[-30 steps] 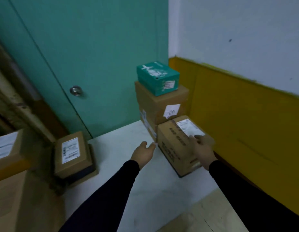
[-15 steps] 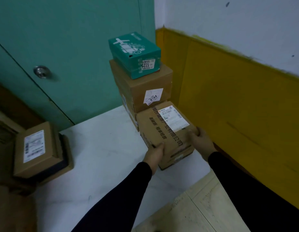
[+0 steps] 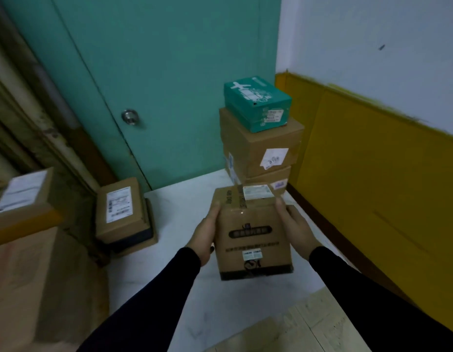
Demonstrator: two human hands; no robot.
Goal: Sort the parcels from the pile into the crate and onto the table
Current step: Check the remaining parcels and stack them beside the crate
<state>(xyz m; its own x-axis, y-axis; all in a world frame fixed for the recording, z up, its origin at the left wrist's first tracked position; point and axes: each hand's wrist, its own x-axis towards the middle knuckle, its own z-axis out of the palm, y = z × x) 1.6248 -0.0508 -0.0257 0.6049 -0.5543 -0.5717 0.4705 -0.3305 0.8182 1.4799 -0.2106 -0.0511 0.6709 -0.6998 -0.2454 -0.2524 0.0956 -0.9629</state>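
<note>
I hold a brown cardboard parcel (image 3: 250,232) with printed text and small labels between both hands, lifted above the white surface (image 3: 179,219). My left hand (image 3: 204,235) grips its left side and my right hand (image 3: 295,228) grips its right side, thumb at the top edge. Behind it the pile stands in the corner: a teal box (image 3: 257,102) on top of a brown box (image 3: 256,148), with a flatter brown box (image 3: 271,177) underneath.
A labelled parcel (image 3: 120,209) lies on a dark item at the white surface's left edge. Another labelled box (image 3: 19,196) and a large carton (image 3: 30,288) sit at far left. The teal door (image 3: 157,72) is behind, a yellow wall panel (image 3: 372,186) to the right, and a pale board (image 3: 309,329) at the near edge.
Both hands closed on the front parcel of the pile, lifted it and drew it toward me, turning its printed side up. The box underneath the pile now shows.
</note>
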